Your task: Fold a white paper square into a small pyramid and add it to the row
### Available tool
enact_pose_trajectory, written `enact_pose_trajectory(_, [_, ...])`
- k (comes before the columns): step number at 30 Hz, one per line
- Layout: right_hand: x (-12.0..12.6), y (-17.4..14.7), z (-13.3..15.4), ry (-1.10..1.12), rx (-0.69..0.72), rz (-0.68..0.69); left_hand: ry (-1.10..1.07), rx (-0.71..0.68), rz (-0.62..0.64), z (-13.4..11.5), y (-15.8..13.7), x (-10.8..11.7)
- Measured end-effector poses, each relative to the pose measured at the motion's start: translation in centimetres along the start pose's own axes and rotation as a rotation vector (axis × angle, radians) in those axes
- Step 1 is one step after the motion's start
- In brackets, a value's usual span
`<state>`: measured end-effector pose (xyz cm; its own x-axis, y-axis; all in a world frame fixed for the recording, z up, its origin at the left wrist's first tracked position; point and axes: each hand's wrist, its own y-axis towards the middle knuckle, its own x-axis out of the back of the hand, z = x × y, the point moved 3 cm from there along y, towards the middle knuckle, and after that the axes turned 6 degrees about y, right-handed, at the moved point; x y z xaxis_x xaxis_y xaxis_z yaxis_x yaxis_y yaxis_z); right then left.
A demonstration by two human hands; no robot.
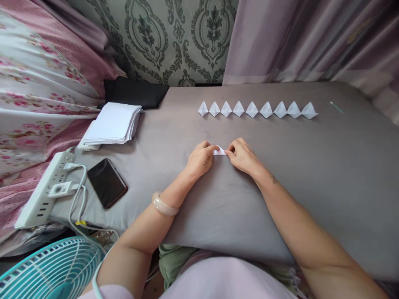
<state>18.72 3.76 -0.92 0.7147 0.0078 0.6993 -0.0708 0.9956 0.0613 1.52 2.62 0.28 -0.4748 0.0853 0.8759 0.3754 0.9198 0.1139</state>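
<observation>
Between my hands is a small piece of folded white paper point(220, 152), low and roughly triangular, on the grey cloth surface. My left hand point(201, 158) grips its left end, fingers curled, with a pale bangle on the wrist. At the right end, my right hand point(242, 155) pinches the paper between thumb and fingertips. Parts of the paper are hidden under the fingers. Beyond my hands stands a row of several folded white paper shapes point(252, 109), pointed at the top and set side by side.
A stack of white paper sheets point(114, 122) lies at the left, near a black folded item point(134, 93). Closer in are a dark phone point(107, 182) and a white power strip point(46, 191) with cables. A teal fan point(52, 270) stands lower left. A thin stick point(336, 107) lies far right.
</observation>
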Motion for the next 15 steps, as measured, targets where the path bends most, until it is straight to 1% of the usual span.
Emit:
enact_pose_trajectory(4, [0.7, 0.3, -0.5, 0.392, -0.043, -0.114, -0.002, -0.010, -0.011, 0.2, 0.0, -0.1])
enact_pose_trajectory(5, [0.6, 0.3, -0.4, 0.479, -0.044, -0.117, -0.005, -0.014, -0.014, 0.3, 0.0, -0.1])
enact_pose_trajectory(7, [0.1, 0.4, 0.2, 0.581, -0.019, -0.067, -0.014, -0.027, -0.020, 0.3, 0.1, -0.1])
enact_pose_trajectory(9, [-0.7, 0.4, 0.8, 0.564, 0.005, -0.007, -0.029, -0.044, -0.031, 0.5, 0.2, -0.2])
enact_pose_trajectory(12, [-1.5, 0.4, 1.3, 0.384, 0.005, 0.031, -0.085, -0.072, -0.051, 0.7, 0.4, -0.3])
enact_pose_trajectory(14, [-1.7, 0.4, 1.4, 0.306, -0.023, 0.039, -0.163, -0.038, -0.063, 0.9, 0.6, -0.4])
enact_pose_trajectory(15, [-1.7, 0.4, 1.5, 0.288, -0.039, 0.041, -0.226, 0.007, -0.065, 1.1, 0.7, -0.4])
